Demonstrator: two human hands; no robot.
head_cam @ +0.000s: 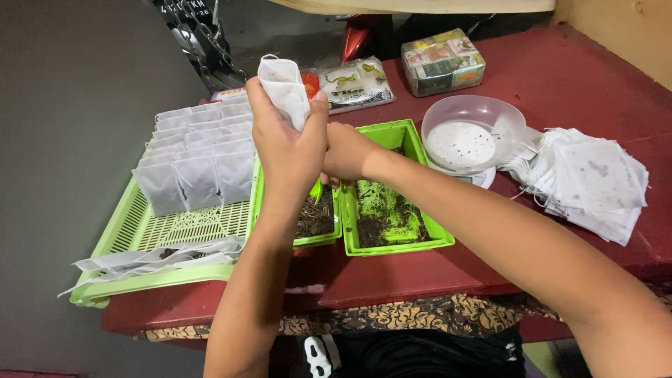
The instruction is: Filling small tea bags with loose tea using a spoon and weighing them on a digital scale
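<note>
My left hand (pixel 287 143) is raised above the table, gripping a small white filter bag (pixel 283 87) upright. My right hand (pixel 344 154) is just behind it, fingers curled around a small green scoop (pixel 316 190) whose tip shows below the hand. Below the hands stand two bright green trays: one (pixel 413 143) smeared with dark loose tea, the other (pixel 318 240) holding a darker pile. Left of them a pale green slatted tray (pixel 133 227) carries rows of filled white bags (pixel 199 157).
A clear plastic bowl (pixel 474 131) stands behind the green trays. A stack of empty white bags (pixel 595 182) lies at right on the red table (pixel 560 77). A wrapped box (pixel 442 61) and a flat packet (pixel 353 84) sit at the back. Flat bags (pixel 157 259) lie at the slatted tray's front.
</note>
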